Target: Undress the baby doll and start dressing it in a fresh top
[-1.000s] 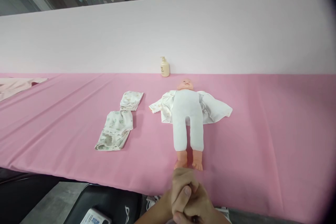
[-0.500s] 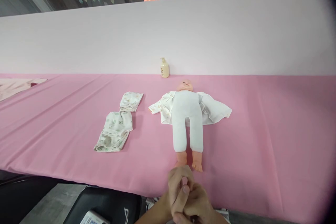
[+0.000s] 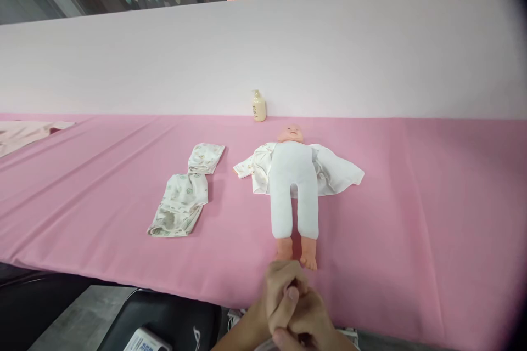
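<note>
A baby doll (image 3: 293,186) with a white cloth body lies on its back on the pink table cloth (image 3: 411,203), head away from me. An open patterned baby shirt (image 3: 333,173) is spread under its torso. My left hand (image 3: 282,288) and my right hand (image 3: 310,321) are clasped together at the table's near edge, just below the doll's bare feet (image 3: 296,255). Neither hand holds anything or touches the doll. Left of the doll lie two folded patterned garments, a larger garment (image 3: 181,204) and a smaller garment (image 3: 205,157).
A cream pump bottle (image 3: 259,106) stands at the back against the pale pink backdrop (image 3: 370,55). A light pink cloth (image 3: 24,134) lies at the far left. A black chair (image 3: 164,318) and a small device (image 3: 146,340) sit below the table edge.
My clasped hands shifted slightly, the fingers rubbing against each other. The doll and the clothes have not moved.
</note>
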`<state>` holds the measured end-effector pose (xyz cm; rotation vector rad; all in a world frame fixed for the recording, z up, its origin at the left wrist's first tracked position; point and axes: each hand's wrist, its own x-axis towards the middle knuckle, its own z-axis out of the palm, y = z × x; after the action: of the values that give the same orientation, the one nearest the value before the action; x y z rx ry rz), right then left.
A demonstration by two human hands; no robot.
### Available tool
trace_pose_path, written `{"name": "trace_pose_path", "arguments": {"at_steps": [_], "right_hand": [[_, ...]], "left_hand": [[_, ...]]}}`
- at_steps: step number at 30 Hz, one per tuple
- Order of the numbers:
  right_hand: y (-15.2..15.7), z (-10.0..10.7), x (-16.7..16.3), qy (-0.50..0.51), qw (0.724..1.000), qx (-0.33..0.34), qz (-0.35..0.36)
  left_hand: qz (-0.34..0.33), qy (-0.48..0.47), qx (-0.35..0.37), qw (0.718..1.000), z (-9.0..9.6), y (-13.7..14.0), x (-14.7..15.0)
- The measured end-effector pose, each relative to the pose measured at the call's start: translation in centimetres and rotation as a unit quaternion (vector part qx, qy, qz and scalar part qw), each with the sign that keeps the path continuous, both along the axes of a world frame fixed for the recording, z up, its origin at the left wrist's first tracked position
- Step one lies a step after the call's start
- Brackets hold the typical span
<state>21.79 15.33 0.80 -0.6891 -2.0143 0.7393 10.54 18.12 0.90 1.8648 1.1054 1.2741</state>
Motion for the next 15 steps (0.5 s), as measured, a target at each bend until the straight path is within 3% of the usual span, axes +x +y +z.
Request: {"name": "trace_pose_path", "arguments": {"at_steps": [2,4,7,9,11,12,15], "right_hand": [[0.1,0.4,0.6,-0.026,0.999,-0.017,-0.04],[1.1,1.2,1.5,-0.077,0.994,-0.032,-0.07],[5.6,3.3,2.5,-0.14,0.983,-0.071,-0.1],[10.8,4.7,2.2,-0.151,0.976,-0.052,-0.151],[16.9,5.6,1.1,-0.177,0.963,0.019,-0.202],[19.9,5.7,0.3,-0.207,0.955,0.035,-0.21],[26.7,5.0,-1.8,-0.351,0.909,0.03,-0.223]], "left_hand": [[0.031,0.021,-0.041,0.998,2.0,2.1,-1.5],[0.119,0.054,-0.085,0.988,4.1,5.8,-3.5],[0.226,0.101,-0.025,0.969,5.9,13.7,-6.0],[0.252,0.11,0.012,0.961,5.5,19.4,-6.0],[0.283,0.171,-0.039,0.943,4.0,24.1,-4.9],[0.29,0.212,-0.088,0.929,3.0,25.8,-4.1],[0.314,0.234,-0.11,0.913,0.2,28.3,-2.1]]}}
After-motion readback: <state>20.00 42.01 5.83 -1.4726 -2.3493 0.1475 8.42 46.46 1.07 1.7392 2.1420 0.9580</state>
